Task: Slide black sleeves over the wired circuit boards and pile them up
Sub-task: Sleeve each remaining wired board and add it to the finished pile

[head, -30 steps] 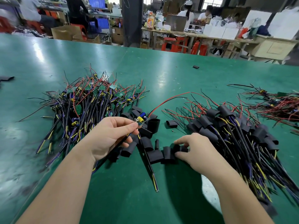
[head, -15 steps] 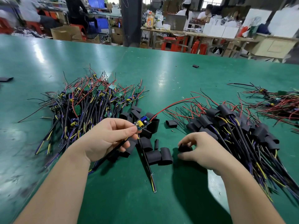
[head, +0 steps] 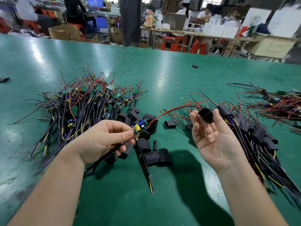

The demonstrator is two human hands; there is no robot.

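Partway through, I judge: a sleeved pile point(head: 254, 132) lies at right and a heap of bare boards point(head: 84, 103) waits at left, beside loose sleeves point(head: 151, 155). The left hand point(head: 104, 141) pinches 1 wired circuit board point(head: 140, 128); the right hand point(head: 211, 137), palm up, pinches 1 black sleeve point(head: 206, 115) at its fingertips, apart from the board and not yet slid on

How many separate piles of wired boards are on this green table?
3. An unsleeved pile at left, a sleeved pile at right, and a third pile at the far right, cut off by the frame; more may lie beyond.
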